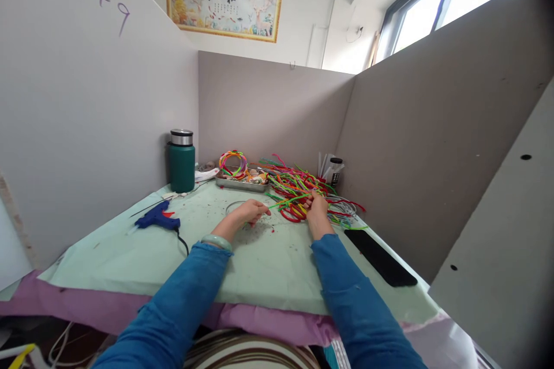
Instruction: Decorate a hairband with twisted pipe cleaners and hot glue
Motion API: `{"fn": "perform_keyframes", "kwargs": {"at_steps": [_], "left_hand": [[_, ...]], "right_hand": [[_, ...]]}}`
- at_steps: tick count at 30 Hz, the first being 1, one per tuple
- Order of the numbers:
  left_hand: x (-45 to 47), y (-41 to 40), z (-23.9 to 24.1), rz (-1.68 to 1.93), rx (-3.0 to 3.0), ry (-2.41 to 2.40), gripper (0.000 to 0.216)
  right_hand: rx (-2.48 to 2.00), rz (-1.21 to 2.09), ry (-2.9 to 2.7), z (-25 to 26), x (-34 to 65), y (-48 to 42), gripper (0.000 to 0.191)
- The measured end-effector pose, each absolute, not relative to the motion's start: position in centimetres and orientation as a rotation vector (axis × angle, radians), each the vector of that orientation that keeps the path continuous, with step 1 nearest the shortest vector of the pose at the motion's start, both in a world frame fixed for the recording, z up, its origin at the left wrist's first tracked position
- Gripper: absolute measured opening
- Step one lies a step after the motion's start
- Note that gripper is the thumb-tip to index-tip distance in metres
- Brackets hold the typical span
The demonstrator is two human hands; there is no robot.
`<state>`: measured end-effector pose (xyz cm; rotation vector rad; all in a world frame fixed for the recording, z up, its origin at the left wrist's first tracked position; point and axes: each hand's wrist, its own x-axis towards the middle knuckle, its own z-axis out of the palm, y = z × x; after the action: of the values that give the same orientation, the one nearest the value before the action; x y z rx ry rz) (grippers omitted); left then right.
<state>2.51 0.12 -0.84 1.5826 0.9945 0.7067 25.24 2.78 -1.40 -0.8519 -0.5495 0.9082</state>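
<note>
Between my two hands a thin bright green cord [289, 200] is stretched almost level above the table. My left hand [251, 212] is closed in a pinch at its left end, with a pale green bangle on that wrist. My right hand [317, 207] is closed around the cord's other end, at the front of a tangled pile of coloured cords [294, 181] in red, green, orange and yellow. A thin wire ring [234, 205] lies partly hidden behind my left hand.
A blue glue gun [158, 217] and a green bottle [182, 162] are on the left. At the back, a metal tray [242, 185] holds coloured hoops [232, 164] and small pieces. A black phone-like slab [381, 258] lies right. Partition walls enclose the table.
</note>
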Motion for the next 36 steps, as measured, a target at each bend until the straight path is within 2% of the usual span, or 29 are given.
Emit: {"fn": "perform_keyframes", "kwargs": {"at_steps": [4, 8, 12, 18, 26, 31, 36], "left_hand": [[2.5, 0.2, -0.7, 0.833, 1.495, 1.097, 0.023], [2.8, 0.3, -0.6, 0.883, 1.463, 1.159, 0.018], [3.2, 0.0, -0.6, 0.877, 1.534, 1.225, 0.019], [3.2, 0.1, -0.8, 0.89, 1.591, 1.159, 0.024], [3.1, -0.6, -0.6, 0.679, 1.7, 0.796, 0.042], [3.3, -0.2, -0.8, 0.696, 1.743, 0.997, 0.026], [3.1, 1.1, -1.4, 0.787, 1.701, 1.277, 0.018]], "right_hand": [[-0.826, 0.999, -0.712, -1.7, 24.6, 2.6, 0.028], [-0.925, 1.153, -1.108, -2.3, 21.2, 2.0, 0.03], [-0.975, 1.026, -1.402, -3.0, 18.6, 1.7, 0.035], [-1.127, 0.911, -1.207, -3.1, 19.1, 2.4, 0.042], [-1.069, 1.15, -0.821, -2.5, 20.2, 2.5, 0.034], [-1.141, 1.099, -0.768, -2.6, 20.9, 2.5, 0.032], [-1.28, 1.1, -1.115, -2.6, 20.2, 1.8, 0.043]]}}
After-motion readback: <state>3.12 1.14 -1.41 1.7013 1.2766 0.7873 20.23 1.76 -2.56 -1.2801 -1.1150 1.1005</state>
